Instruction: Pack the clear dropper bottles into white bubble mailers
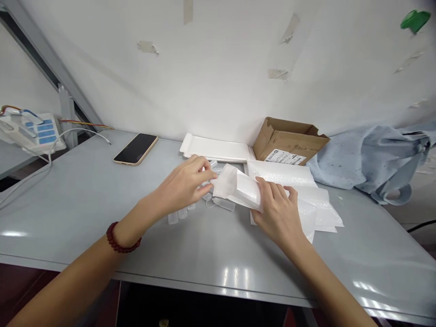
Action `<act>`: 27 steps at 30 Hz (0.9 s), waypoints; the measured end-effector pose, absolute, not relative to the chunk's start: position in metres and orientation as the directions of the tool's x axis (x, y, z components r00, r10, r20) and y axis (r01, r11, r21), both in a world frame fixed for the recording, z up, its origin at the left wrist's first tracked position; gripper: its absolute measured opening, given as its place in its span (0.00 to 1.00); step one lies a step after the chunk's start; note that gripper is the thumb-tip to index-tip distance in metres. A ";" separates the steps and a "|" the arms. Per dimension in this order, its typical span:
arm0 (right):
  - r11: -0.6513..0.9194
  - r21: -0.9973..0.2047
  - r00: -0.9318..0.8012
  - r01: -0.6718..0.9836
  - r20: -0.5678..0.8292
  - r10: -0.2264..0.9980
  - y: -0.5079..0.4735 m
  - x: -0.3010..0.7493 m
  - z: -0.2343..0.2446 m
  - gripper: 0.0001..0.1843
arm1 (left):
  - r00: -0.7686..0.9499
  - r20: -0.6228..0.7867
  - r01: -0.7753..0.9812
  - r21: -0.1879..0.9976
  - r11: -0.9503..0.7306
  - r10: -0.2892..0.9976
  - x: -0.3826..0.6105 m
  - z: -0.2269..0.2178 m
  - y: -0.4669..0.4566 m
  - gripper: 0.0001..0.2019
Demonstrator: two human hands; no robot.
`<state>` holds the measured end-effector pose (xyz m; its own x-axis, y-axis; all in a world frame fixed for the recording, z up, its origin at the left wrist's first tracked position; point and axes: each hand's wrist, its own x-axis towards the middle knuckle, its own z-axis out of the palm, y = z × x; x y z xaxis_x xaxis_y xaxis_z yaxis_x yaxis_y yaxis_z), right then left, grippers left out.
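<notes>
My right hand (pixel 277 211) is closed around a small white bubble-wrap pouch (pixel 247 188), held above the table with its open end to the left. Something pale seems to fill the pouch, but I cannot make out what. At that open end, the thumb and forefinger of my left hand (pixel 187 181) pinch the edge of its flap. Below both hands lie several small clear plastic pieces (pixel 225 204), partly hidden by my left hand and the pouch. A stack of flat bubble-wrap pouches (pixel 318 204) rests under and beyond my right hand.
Behind my hands lies a flat white packet (pixel 216 147), beside an open cardboard box (pixel 289 141) with a label. A phone (pixel 136 149) lies on the grey table (pixel 85 195) at left, near a white cable (pixel 51 154) and power strip (pixel 44 131). Blue cloth (pixel 357 156) is bunched at right.
</notes>
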<state>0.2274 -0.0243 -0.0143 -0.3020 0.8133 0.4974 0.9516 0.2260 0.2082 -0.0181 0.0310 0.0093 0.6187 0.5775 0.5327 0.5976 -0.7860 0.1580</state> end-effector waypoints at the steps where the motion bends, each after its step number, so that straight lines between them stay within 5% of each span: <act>1: 0.230 0.208 -0.305 0.951 0.494 0.814 -0.025 0.227 -0.015 0.29 | 0.642 0.530 0.613 0.079 -0.786 0.554 -0.016 0.009 0.029 0.08; 4: 0.242 0.213 -0.317 0.947 0.490 0.812 -0.026 0.224 -0.015 0.29 | 0.680 0.514 0.633 -0.051 -0.772 0.523 -0.010 0.009 0.023 0.09; 6: 0.250 0.213 -0.325 0.945 0.494 0.806 -0.027 0.222 -0.015 0.28 | 0.697 0.494 0.614 -0.036 -0.789 0.520 -0.006 0.008 0.020 0.09; 12: 0.307 0.197 -0.365 0.931 0.500 0.785 -0.031 0.216 -0.015 0.29 | 0.664 0.504 0.412 0.369 -0.833 0.552 0.009 0.005 0.011 0.11; 17: 0.309 0.194 -0.364 0.931 0.540 0.759 -0.032 0.217 -0.013 0.29 | 0.502 0.497 0.264 0.691 -0.673 0.707 0.012 0.009 0.008 0.08; 21: 0.275 0.207 -0.345 0.939 0.550 0.761 -0.032 0.217 -0.011 0.28 | 0.324 0.422 0.303 0.801 -0.516 0.847 0.010 0.011 0.010 0.08; 27: 0.297 0.214 -0.366 0.931 0.535 0.761 -0.034 0.211 -0.013 0.29 | 0.537 0.123 0.375 0.851 -0.367 0.835 0.017 0.017 0.003 0.13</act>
